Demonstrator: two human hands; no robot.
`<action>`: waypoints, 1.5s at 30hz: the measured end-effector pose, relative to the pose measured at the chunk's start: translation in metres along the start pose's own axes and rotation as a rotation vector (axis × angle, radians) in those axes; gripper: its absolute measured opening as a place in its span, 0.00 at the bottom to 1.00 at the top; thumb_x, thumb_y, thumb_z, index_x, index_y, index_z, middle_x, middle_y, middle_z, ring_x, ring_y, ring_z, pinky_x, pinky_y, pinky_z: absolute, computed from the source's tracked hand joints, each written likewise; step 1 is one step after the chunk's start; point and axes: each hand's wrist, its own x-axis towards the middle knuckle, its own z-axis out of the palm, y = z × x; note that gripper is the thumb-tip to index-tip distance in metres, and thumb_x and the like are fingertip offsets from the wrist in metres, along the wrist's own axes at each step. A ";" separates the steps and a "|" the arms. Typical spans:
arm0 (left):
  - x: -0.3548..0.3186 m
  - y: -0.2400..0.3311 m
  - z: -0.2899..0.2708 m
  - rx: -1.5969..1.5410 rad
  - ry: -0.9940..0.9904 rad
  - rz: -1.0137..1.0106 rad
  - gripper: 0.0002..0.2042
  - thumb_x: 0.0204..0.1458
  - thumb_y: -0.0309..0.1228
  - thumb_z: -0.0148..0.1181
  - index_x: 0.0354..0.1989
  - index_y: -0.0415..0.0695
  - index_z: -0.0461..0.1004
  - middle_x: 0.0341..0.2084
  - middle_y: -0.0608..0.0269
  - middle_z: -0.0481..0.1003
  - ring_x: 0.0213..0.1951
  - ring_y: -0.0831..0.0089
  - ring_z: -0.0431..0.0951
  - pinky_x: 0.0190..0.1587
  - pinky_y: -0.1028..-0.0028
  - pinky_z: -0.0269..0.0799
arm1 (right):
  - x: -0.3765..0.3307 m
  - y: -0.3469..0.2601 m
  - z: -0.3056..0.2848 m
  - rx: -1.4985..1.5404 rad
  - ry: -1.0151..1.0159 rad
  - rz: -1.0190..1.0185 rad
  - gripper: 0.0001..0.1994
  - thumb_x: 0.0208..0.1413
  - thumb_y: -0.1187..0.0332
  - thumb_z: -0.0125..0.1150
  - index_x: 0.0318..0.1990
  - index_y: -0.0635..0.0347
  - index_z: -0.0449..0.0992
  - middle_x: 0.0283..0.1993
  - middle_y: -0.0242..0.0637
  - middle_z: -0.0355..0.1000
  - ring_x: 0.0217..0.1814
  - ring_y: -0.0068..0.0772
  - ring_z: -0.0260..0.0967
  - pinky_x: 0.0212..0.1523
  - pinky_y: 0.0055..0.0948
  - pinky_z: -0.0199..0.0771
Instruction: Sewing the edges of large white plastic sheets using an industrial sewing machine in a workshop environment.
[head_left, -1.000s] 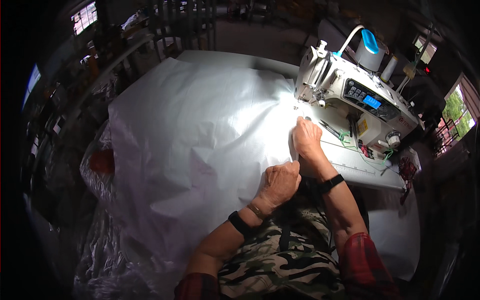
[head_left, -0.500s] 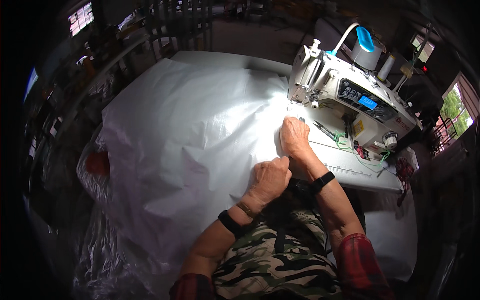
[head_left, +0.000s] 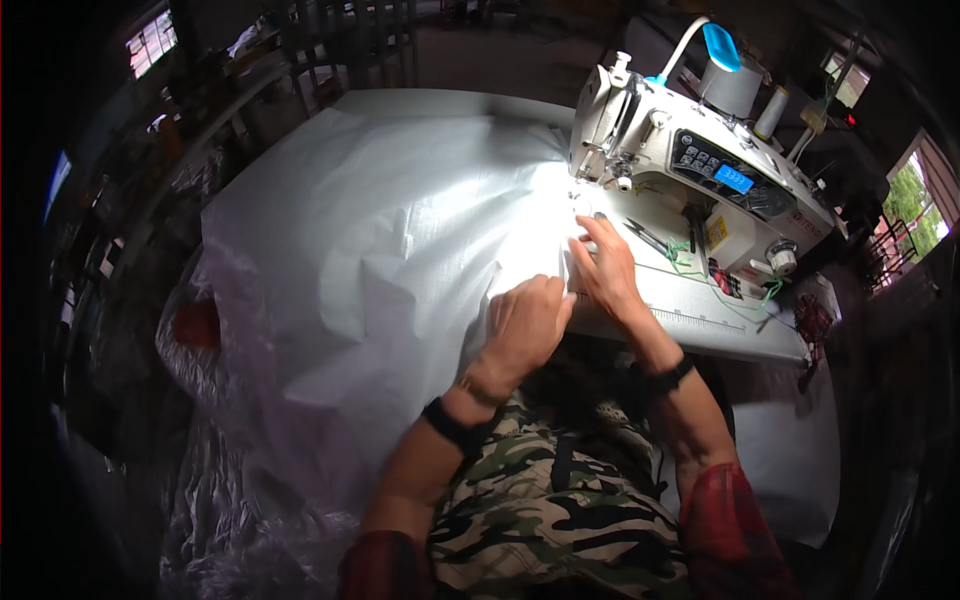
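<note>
Left hand [head_left: 528, 325] pinches the white sheet [head_left: 350, 250], lying mainly leftward of it; right hand [head_left: 608, 265], loosely spread, is beside its edge.

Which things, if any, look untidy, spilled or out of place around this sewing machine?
Green thread looks untidy: it trails in loose tangles on the machine bed, right of the right hand, instead of wound up. The white sheet is creased; no spill is evident.

The sheet [head_left: 330, 230] lies on the table [head_left: 430, 100], left of the sewing machine [head_left: 660, 150]. Behind the machine stands a thread cone [head_left: 770, 112].
</note>
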 end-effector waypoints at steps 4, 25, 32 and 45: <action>-0.070 -0.002 -0.018 -0.027 0.145 0.180 0.23 0.53 0.36 0.62 0.55 0.37 0.70 0.57 0.47 0.68 0.60 0.56 0.68 0.59 0.60 0.65 | -0.086 -0.048 -0.029 0.353 0.018 0.177 0.08 0.62 0.72 0.56 0.38 0.69 0.76 0.25 0.41 0.74 0.26 0.26 0.72 0.28 0.25 0.71; -0.042 -0.212 -0.092 0.469 0.033 -0.059 0.35 0.57 0.61 0.43 0.66 0.49 0.62 0.66 0.65 0.62 0.69 0.69 0.57 0.72 0.46 0.30 | -0.146 -0.070 0.046 1.222 -1.079 0.274 0.16 0.62 0.65 0.57 0.54 0.64 0.75 0.49 0.33 0.75 0.49 0.22 0.68 0.50 0.27 0.71; -0.034 -0.198 -0.100 0.468 0.014 0.004 0.35 0.57 0.60 0.46 0.66 0.48 0.62 0.66 0.64 0.63 0.69 0.69 0.58 0.72 0.47 0.29 | -0.173 -0.035 -0.017 1.044 -1.116 0.607 0.14 0.62 0.60 0.57 0.42 0.63 0.79 0.33 0.29 0.75 0.35 0.18 0.67 0.36 0.21 0.67; -0.134 -0.004 -0.057 0.143 -0.025 0.067 0.28 0.45 0.28 0.67 0.56 0.37 0.67 0.49 0.47 0.70 0.51 0.49 0.70 0.55 0.58 0.65 | -0.181 -0.058 -0.001 1.089 -0.896 0.793 0.15 0.60 0.56 0.61 0.35 0.62 0.78 0.28 0.26 0.71 0.28 0.14 0.65 0.27 0.17 0.65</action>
